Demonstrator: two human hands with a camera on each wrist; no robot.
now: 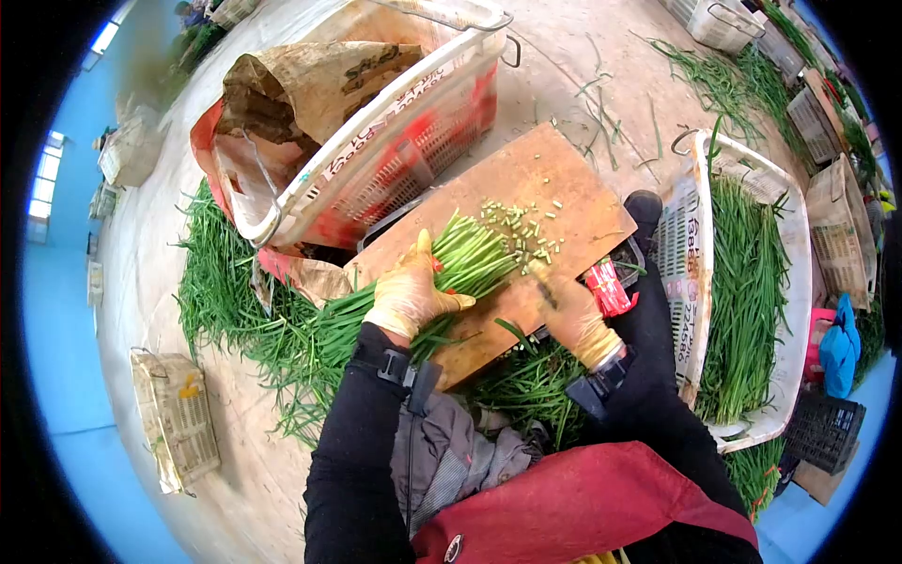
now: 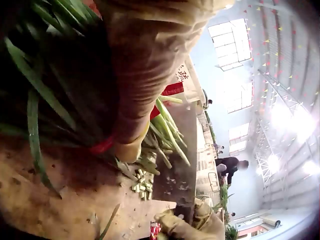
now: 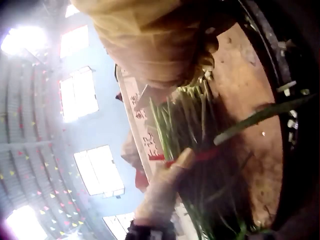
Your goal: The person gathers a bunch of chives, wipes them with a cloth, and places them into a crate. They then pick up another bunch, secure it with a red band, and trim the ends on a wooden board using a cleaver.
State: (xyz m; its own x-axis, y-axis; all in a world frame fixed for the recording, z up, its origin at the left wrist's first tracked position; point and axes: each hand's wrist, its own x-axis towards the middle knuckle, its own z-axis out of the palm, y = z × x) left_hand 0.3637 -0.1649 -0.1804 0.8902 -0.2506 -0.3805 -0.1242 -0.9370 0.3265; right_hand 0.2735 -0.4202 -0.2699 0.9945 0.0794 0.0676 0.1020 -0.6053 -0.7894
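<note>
My gloved left hand (image 1: 409,293) grips a bunch of garlic chives (image 1: 474,256) bound with a red band, its pale cut ends pointing right over a wooden board (image 1: 571,179). In the left wrist view the fingers curl over the bunch near the band (image 2: 102,146). My gloved right hand (image 1: 578,324) is curled round a knife, close to the cut ends. The knife's broad grey blade (image 2: 175,167) stands beside those ends in the left wrist view; its handle is mostly hidden in the fist. Short chopped stem pieces (image 1: 526,228) lie scattered on the board.
A large red-and-white crate (image 1: 404,141) with a brown paper sack (image 1: 324,85) stands behind the board. To the right, a white crate (image 1: 691,282) holds long chives (image 1: 742,291). Loose greens (image 1: 221,273) pile up at left. A red packet (image 1: 609,288) lies by the board's right edge.
</note>
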